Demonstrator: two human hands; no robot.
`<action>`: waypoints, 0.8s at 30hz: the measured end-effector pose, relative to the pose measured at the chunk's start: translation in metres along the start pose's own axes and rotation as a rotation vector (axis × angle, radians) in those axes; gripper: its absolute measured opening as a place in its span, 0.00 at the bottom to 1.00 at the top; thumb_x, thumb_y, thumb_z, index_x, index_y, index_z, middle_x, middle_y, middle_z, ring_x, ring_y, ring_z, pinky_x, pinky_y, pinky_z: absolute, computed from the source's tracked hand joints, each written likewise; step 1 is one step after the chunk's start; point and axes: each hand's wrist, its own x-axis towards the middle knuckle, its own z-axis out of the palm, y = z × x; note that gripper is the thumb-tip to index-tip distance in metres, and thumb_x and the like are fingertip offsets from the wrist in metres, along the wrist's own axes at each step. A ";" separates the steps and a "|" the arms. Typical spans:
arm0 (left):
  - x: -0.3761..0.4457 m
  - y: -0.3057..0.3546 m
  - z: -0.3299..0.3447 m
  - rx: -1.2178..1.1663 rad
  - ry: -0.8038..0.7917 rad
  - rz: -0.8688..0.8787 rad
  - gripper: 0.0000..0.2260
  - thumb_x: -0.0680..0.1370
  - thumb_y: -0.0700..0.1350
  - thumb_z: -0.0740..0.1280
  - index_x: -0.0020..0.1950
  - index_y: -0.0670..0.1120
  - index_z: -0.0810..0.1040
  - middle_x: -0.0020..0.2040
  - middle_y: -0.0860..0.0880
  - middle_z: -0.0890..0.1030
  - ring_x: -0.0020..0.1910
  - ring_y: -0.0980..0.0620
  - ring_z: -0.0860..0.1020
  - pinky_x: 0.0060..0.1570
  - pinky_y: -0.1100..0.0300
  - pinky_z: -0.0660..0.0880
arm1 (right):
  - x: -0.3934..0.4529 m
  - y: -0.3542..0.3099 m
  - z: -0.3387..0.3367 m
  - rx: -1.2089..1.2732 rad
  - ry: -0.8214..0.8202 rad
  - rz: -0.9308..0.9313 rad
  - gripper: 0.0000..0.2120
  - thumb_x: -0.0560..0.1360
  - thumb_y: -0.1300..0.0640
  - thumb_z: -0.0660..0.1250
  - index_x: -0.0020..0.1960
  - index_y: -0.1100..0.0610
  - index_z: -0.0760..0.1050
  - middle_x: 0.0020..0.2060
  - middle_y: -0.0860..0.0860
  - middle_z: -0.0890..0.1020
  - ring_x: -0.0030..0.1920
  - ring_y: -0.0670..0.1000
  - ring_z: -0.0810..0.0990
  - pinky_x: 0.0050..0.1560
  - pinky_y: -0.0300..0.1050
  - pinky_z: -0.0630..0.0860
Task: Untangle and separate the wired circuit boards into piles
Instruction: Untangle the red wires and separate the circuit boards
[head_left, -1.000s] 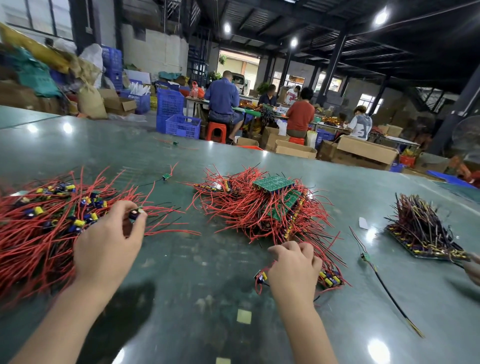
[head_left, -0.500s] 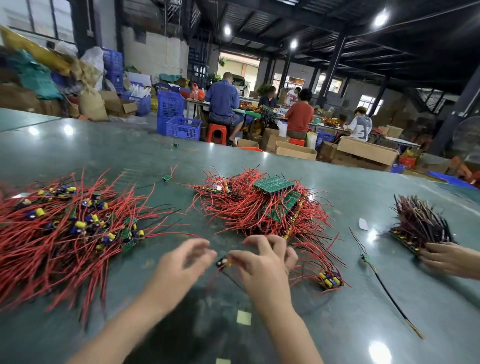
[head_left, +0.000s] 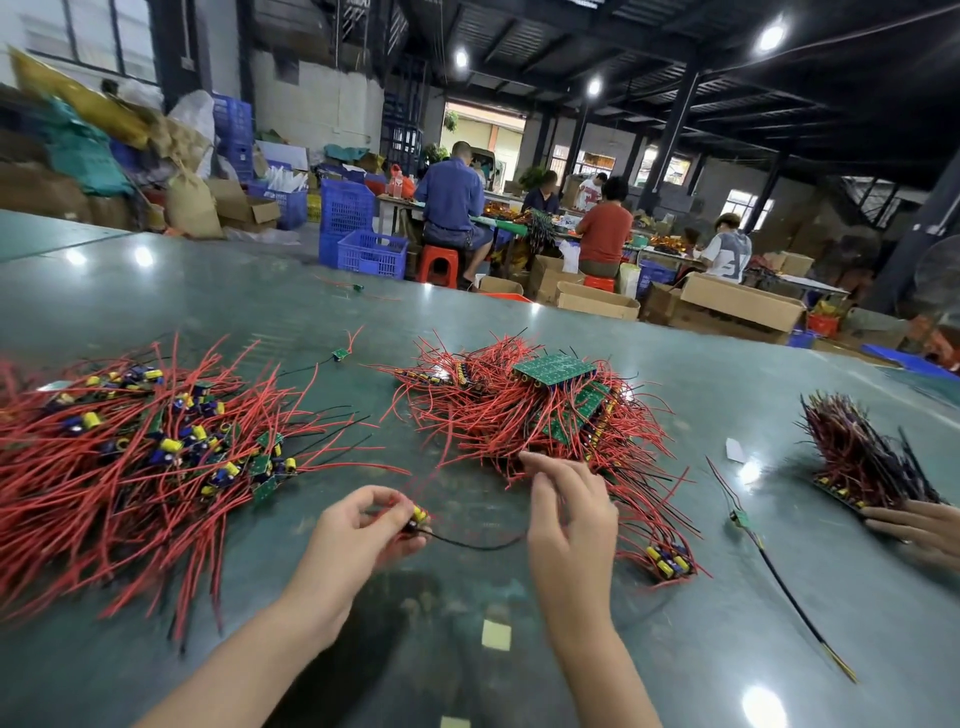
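While pinched: board (head_left: 415, 519) (seemingly) between left fingers (head_left: 387, 506)

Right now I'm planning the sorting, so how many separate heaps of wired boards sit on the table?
3: big red-wired heap at left, red-wired heap with green boards in the centre, dark-wired bundle at right.

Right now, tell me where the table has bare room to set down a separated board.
Bare green tabletop runs beyond both red-wired heaps, and a patch lies between the middle tangle of red-wired circuit boards and the dark-wired bundle, crossed only by one loose black wire. Crowded: the left heap of separated boards, and near both hands, left hand, right hand.
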 end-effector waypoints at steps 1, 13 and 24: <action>0.002 0.001 -0.001 -0.054 0.014 0.002 0.07 0.78 0.36 0.63 0.41 0.37 0.77 0.37 0.39 0.80 0.32 0.50 0.80 0.33 0.64 0.79 | 0.004 0.003 -0.003 0.120 -0.062 0.169 0.14 0.75 0.63 0.61 0.45 0.49 0.81 0.41 0.41 0.83 0.44 0.39 0.78 0.48 0.37 0.71; 0.003 0.003 0.003 -0.301 -0.066 -0.204 0.23 0.81 0.50 0.57 0.39 0.35 0.80 0.36 0.39 0.84 0.31 0.49 0.83 0.27 0.63 0.78 | 0.005 0.001 0.019 0.272 -0.875 0.259 0.25 0.72 0.63 0.70 0.63 0.42 0.71 0.58 0.49 0.74 0.44 0.43 0.73 0.49 0.34 0.72; 0.003 -0.004 0.003 -0.278 -0.147 -0.239 0.13 0.74 0.45 0.64 0.43 0.36 0.84 0.41 0.40 0.84 0.34 0.52 0.83 0.32 0.64 0.79 | -0.002 0.018 0.027 0.219 -0.674 -0.103 0.20 0.70 0.63 0.67 0.53 0.40 0.76 0.49 0.46 0.76 0.43 0.48 0.76 0.43 0.41 0.75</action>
